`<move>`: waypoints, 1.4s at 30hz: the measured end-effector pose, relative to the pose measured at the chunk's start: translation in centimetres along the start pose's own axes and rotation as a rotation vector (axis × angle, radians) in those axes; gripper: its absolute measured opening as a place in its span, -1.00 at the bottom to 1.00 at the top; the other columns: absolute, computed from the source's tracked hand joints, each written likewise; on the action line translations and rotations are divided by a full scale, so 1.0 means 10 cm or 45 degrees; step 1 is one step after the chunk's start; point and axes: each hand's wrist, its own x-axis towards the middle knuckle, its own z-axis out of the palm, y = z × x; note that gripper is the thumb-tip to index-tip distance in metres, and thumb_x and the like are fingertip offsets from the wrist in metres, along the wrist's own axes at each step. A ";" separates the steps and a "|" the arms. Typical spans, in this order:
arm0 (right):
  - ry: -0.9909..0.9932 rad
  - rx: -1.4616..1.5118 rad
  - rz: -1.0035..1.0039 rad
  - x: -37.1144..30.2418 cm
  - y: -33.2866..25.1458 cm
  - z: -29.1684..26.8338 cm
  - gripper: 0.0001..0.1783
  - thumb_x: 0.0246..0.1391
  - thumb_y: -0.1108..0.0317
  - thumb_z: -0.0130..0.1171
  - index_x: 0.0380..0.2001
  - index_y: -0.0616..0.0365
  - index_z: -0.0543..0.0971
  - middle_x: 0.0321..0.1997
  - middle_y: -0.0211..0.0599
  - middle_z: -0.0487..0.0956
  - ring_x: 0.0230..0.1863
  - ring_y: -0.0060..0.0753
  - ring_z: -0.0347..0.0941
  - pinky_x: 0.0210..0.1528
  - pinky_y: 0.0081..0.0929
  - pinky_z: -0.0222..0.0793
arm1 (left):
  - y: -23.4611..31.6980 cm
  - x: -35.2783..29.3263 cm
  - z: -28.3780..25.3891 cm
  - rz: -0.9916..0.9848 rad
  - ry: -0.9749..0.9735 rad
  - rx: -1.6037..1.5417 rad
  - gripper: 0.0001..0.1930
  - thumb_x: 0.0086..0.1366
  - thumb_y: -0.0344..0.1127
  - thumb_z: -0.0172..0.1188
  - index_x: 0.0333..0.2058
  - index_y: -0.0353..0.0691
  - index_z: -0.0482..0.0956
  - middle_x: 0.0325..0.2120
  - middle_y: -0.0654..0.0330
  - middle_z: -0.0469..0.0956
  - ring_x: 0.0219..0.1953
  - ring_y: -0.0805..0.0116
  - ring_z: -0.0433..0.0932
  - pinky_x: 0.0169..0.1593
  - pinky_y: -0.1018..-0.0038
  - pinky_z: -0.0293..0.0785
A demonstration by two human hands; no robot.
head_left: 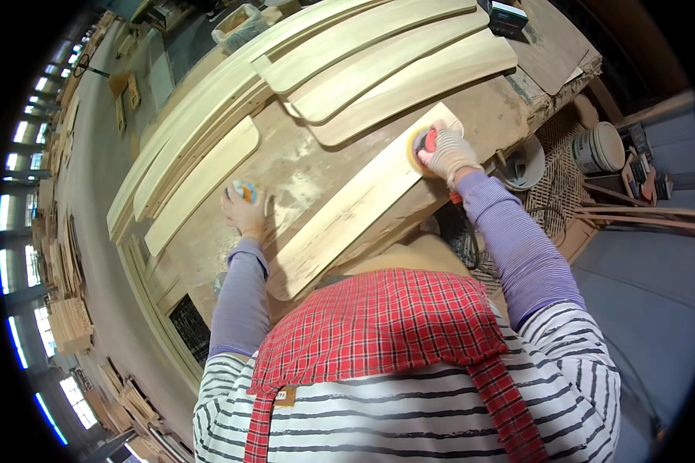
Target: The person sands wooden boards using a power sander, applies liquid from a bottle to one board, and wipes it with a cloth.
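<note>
A long pale wooden board [355,204] lies slanted across the workbench [305,158] before me, its far end to the right. My right hand [449,154], in a striped knit glove, is wrapped round a red and dark power sander [422,149] with a yellow rim. The sander rests on the board near its far right end. Left of the board, my left hand [243,212] is closed round a small blue, white and orange thing [245,190] over the bench; its kind is too small to tell. Dark marks run along the board's face.
Several pale curved boards [386,58] lie overlapped at the back of the bench, with a single curved board [205,185] at the left. On the right stand a white bucket [598,148] and an open pail [525,166]. A dark cable [471,239] hangs below the sander.
</note>
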 end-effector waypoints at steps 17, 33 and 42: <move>0.236 0.083 -0.098 1.58 1.80 -0.81 -0.17 -0.12 0.11 0.45 0.24 -0.16 0.33 0.16 0.06 0.38 0.16 0.17 0.38 0.24 -0.11 0.34 | 0.66 -0.12 -0.18 -0.057 0.294 -0.565 -0.70 0.38 -0.15 0.20 -0.12 -0.29 0.57 -0.18 0.06 0.52 -0.10 0.24 0.49 -0.03 0.36 0.41; -0.897 1.652 0.110 -0.11 0.72 0.02 -0.40 0.17 0.24 0.34 0.19 0.18 0.37 -0.25 -0.37 0.54 -0.41 -0.65 0.44 -0.38 -0.65 0.43 | 2.72 -1.46 -0.26 0.180 -1.148 -1.065 -0.25 0.26 0.05 0.30 0.24 -0.36 0.29 0.01 -0.05 0.48 0.04 0.16 0.49 0.12 0.27 0.40; -0.283 1.421 0.287 -0.38 0.99 0.27 -0.47 0.17 0.03 0.31 0.06 0.13 0.47 -0.39 -0.49 0.50 -0.56 -0.73 0.37 -0.57 -0.69 0.32 | 1.13 -1.43 -0.42 0.729 -0.725 0.084 0.21 -0.23 0.20 0.43 0.39 -0.18 0.10 0.16 -0.17 0.25 0.24 -0.13 0.20 0.29 -0.01 0.08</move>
